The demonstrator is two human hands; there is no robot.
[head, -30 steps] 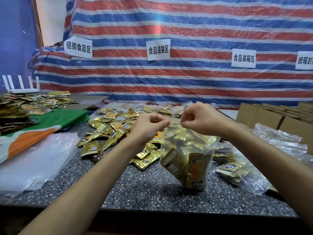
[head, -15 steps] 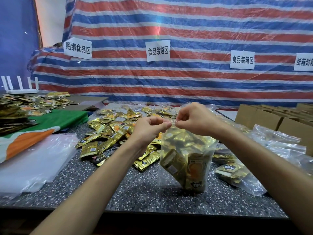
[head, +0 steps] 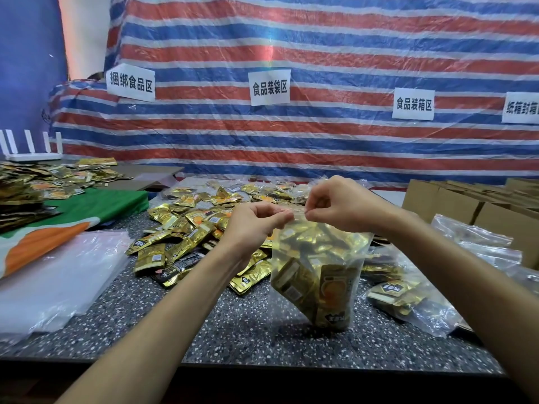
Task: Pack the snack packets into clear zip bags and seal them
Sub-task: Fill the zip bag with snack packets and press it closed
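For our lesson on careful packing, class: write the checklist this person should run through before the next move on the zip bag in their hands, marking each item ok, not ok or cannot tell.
1. Left hand pinches the zip strip: ok.
2. Right hand pinches the strip's other end: ok.
3. Snack packets sit below the strip: ok.
4. Strip pressed shut along its whole length: cannot tell.
5. Zip bag bottom rests on the table: ok.
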